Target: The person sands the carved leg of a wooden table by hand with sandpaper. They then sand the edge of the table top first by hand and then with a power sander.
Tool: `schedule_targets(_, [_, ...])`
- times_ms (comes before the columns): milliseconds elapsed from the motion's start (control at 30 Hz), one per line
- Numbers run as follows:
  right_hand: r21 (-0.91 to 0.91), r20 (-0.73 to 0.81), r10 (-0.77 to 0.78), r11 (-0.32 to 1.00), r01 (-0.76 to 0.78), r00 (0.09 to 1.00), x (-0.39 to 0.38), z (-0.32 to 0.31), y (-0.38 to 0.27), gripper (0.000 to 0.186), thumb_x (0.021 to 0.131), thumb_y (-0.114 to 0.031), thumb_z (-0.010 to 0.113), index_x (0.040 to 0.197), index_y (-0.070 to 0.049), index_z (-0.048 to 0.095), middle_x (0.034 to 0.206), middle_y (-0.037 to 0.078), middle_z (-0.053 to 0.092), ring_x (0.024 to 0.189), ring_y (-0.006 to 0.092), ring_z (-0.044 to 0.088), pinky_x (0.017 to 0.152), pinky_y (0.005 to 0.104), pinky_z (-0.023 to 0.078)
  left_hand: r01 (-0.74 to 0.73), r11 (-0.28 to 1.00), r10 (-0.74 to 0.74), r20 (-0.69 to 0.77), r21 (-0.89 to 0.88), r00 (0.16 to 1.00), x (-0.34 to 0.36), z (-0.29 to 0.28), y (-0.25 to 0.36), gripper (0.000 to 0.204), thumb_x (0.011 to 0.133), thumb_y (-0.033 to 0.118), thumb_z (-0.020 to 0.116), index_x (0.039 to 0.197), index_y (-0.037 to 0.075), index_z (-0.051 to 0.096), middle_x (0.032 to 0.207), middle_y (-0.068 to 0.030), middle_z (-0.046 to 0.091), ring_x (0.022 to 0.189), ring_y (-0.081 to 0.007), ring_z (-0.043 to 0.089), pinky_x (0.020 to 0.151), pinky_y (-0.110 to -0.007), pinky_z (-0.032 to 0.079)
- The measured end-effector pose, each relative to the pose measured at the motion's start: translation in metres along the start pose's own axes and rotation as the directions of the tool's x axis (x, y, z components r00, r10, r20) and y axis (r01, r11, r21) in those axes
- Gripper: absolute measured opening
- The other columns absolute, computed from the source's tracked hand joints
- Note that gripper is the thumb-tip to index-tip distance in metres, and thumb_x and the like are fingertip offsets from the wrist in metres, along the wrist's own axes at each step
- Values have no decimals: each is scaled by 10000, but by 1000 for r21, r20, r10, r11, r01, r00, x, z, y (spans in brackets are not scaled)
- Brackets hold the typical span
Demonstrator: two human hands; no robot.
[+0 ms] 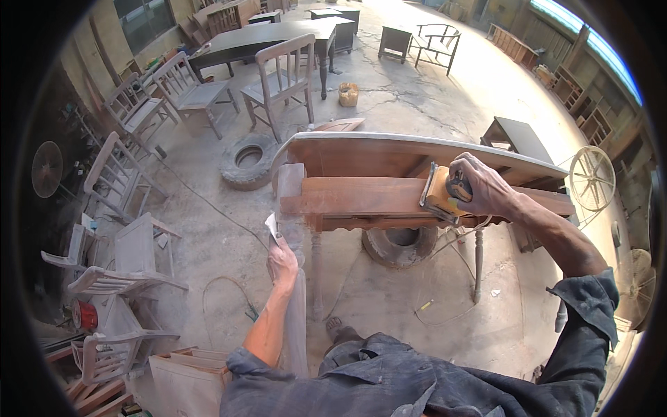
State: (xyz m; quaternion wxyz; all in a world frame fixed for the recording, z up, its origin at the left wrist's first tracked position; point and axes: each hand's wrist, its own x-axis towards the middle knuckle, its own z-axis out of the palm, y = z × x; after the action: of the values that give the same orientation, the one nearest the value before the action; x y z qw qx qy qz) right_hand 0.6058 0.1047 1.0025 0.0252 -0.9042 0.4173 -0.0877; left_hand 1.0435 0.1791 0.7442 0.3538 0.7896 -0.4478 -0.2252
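My right hand (485,183) is wrapped round the dark grip of a yellow power sander (438,192). The sander's pad, tilted on edge, is at a reddish-brown wooden rail (361,194) of a piece of furniture lying in front of me; whether it touches the wood I cannot tell. My left hand (283,263) pinches a small folded whitish sheet (271,224), which looks like paper or sandpaper. That hand is beside a dusty turned wooden leg (297,313) at the furniture's left end. The sander's cord hangs below the rail.
Tyres lie on the concrete floor, one under the furniture (399,249) and one beyond its left end (248,161). Several wooden chairs (198,94) line the left side. A dark table (264,40) and a yellowish bucket (348,94) stand farther back. A fan (593,178) is at right.
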Motion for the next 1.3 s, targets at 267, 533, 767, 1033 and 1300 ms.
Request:
schedule_targets(267, [11,181,-178,984,179,967,95,21,-52,546,736,-166,800,1219,-64,567,1173,147,564,1104,354,610,880,467,589,58,995,-51,88,-84,995,-5,-5,1,599,1121,479,317,1271,-23,608,1048,-353,675,1005,-562,624,810,-608,476])
schedule_targets(533, [11,197,-362,930,367,911,200,52,-154,558,808,-269,804,1282,-78,580,1190,163,571,1101,373,612,819,486,598,52,984,-43,59,-169,997,-10,-14,19,570,1123,451,328,1432,13,520,1061,-340,686,1013,-550,634,822,-591,490])
schedule_targets(767, [-4,215,-406,909,416,888,200,48,-149,530,809,-295,814,1246,-90,594,1146,151,574,1062,353,616,770,464,604,46,982,-32,83,-181,996,-12,-16,23,504,1129,389,339,1445,42,520,1053,-321,701,983,-540,653,810,-586,496])
schedule_targets(1033, [-4,180,-411,908,418,894,221,56,-164,497,804,-268,795,1224,-92,595,1124,137,573,1050,343,614,757,472,594,19,975,-4,67,-223,998,-14,-19,27,502,1129,393,337,1442,47,522,1050,-318,703,1002,-540,651,816,-588,497])
schedule_targets(1300, [17,214,-409,910,415,887,213,56,-170,487,808,-282,797,1213,-102,595,1137,130,580,1057,340,617,775,465,591,47,976,-24,109,-211,994,-13,-16,21,487,1125,362,359,1465,45,501,1088,-288,715,1014,-528,659,837,-572,517])
